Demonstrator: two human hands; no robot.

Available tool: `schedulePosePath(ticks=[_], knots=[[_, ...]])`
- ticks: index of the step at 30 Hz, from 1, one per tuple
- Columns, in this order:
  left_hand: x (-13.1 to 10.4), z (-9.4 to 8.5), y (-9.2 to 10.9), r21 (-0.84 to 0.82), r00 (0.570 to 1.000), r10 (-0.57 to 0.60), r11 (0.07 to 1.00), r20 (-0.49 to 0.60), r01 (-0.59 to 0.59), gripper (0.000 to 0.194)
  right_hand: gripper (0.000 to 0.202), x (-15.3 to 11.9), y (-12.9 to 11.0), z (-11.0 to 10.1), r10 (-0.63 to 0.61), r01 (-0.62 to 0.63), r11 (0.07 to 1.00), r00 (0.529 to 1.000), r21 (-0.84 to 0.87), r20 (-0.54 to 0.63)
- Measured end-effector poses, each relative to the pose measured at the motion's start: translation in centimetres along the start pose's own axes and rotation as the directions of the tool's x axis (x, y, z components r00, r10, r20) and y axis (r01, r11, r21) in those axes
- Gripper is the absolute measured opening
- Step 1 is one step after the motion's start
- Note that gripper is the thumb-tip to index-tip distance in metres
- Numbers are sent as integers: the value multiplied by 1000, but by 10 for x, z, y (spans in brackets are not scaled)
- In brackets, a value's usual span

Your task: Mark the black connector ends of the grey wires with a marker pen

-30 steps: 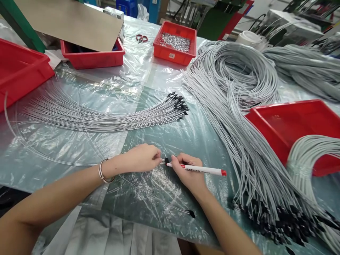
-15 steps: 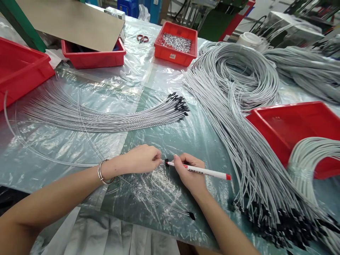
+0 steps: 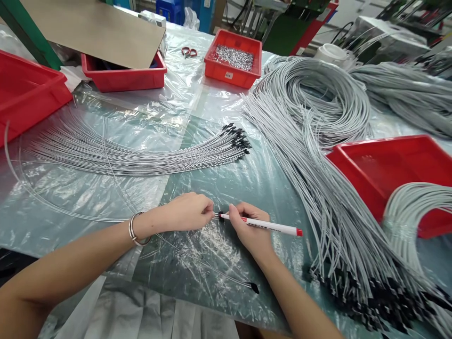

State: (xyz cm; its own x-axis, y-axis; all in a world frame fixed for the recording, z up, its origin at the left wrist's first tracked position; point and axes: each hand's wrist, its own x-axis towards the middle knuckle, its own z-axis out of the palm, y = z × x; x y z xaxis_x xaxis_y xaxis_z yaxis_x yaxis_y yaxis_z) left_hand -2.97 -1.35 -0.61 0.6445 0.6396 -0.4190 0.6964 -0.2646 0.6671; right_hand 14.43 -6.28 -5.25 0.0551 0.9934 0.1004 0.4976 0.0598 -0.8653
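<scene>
My left hand [image 3: 194, 211] is closed on a thin grey cable [image 3: 106, 219], just behind the small black connector [image 3: 221, 215] at its end. In my right hand [image 3: 251, 228] is a white marker pen [image 3: 277, 227] with red ends, its tip at the connector. The hands are close together, a small gap between them. Below them on the plastic-covered table [image 3: 197, 278] lies another cable end with a black connector [image 3: 254, 287]. Beyond my hands rests a bundle of thin cables [image 3: 155, 161] with black connectors at its right end.
Large coils of grey cable [image 3: 328, 188] fill the right side. A red tray [image 3: 384, 160] stands behind a cable loop there. At the back are a red bin [image 3: 233, 75] of small metal parts, scissors [image 3: 189, 52], and a red bin [image 3: 127, 80] under a board. Another red bin [image 3: 31, 94] is left.
The marker pen and my right hand have shifted slightly left, with the tip still at the connector. My left hand has hardly moved.
</scene>
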Motion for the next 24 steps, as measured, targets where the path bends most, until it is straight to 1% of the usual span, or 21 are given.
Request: schedulePosePath(ticks=[5,8,12,14,15,17,19,20,21,22,24], knots=[[0,1,1,1,1000,1,1000,-7,-1,29,36,1,-2,0,4,-4,1000,1000,3,-3],[1,1,1,8,1000,1,1000,-10,-1,29,37,2,-3,0,21,-20,999,1000,35,-7],[2,0,0,13,1000,-7,1000,-2,7,29,34,5,-3,-2,76,-73,991,997,113,-19],[-1,-1,2,24,1000,3,1000,-25,-2,28,34,8,-1,-4,120,-113,974,993,194,-22],[-4,-1,4,15,999,25,1000,-33,-24,27,34,9,1,-5,147,-135,958,989,254,-28],[-13,2,12,-54,992,123,991,8,-122,27,35,11,3,-8,209,-174,897,977,406,-44],[-24,8,21,-120,962,261,961,84,-250,27,34,14,3,-12,267,-189,808,962,558,-60],[-28,13,26,-112,941,320,945,107,-308,27,34,16,3,-14,290,-189,764,955,617,-67],[-30,18,29,-61,924,366,930,108,-362,26,33,18,3,-15,306,-182,728,949,661,-76],[-32,23,32,24,911,402,914,88,-406,24,32,20,2,-17,314,-171,706,945,688,-87],[-29,30,33,197,891,453,870,41,-451,23,32,24,2,-19,314,-144,692,943,707,-115]])
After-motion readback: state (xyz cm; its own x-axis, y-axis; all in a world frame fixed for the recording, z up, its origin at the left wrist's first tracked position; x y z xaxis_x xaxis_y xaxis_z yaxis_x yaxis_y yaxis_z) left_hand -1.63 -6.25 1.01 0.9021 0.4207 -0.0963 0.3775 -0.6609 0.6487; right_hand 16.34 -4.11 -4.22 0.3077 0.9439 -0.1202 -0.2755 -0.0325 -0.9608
